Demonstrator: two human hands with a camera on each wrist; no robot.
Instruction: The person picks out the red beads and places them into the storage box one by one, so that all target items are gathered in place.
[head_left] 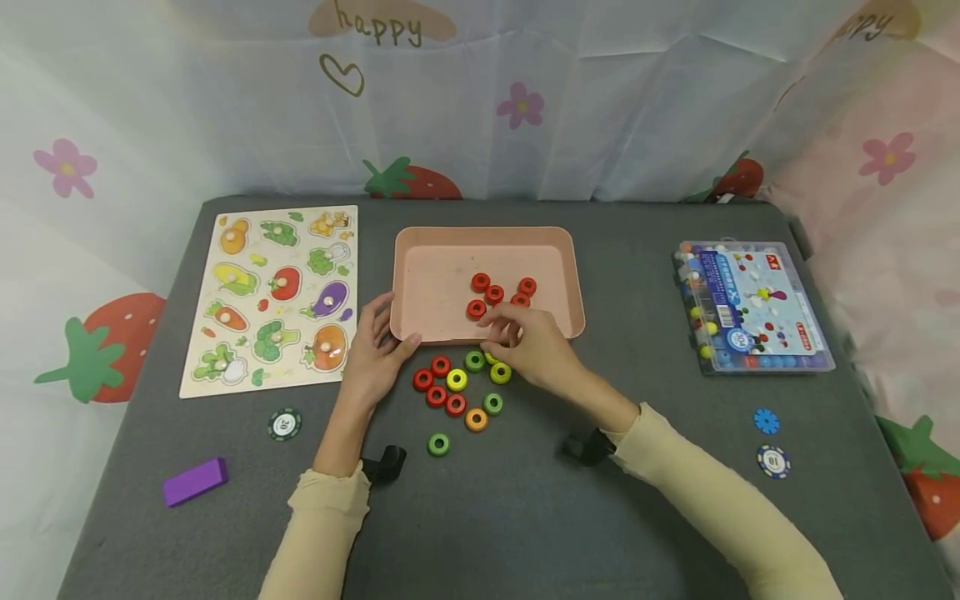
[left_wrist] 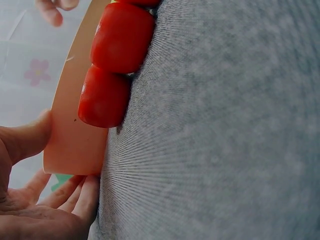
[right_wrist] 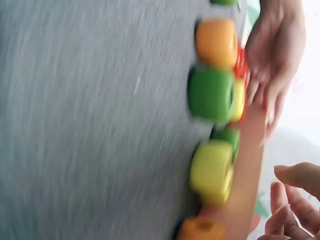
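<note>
My left hand (head_left: 373, 358) holds the front left corner of a shallow pink tray (head_left: 435, 279), thumb at the front rim and fingers along the left side. Inside the tray lie several red rings (head_left: 474, 277), some partly hidden by my right hand (head_left: 536, 348). That hand hovers over the tray's front rim, fingers loosely bent; the right wrist view shows thumb and fingers apart, with nothing visible between them. On the cloth in front are several more rings: red (head_left: 417, 380), yellow (head_left: 450, 382), green (head_left: 432, 445) and an orange ring (head_left: 469, 420).
A vegetable puzzle board (head_left: 255, 325) lies left of the tray. Nearer me are a green-edged chip (head_left: 285, 424) and a purple block (head_left: 195, 482). A clear bead box (head_left: 757, 308) sits at right, with a blue disc (head_left: 767, 421) and a blue-edged chip (head_left: 773, 461) before it.
</note>
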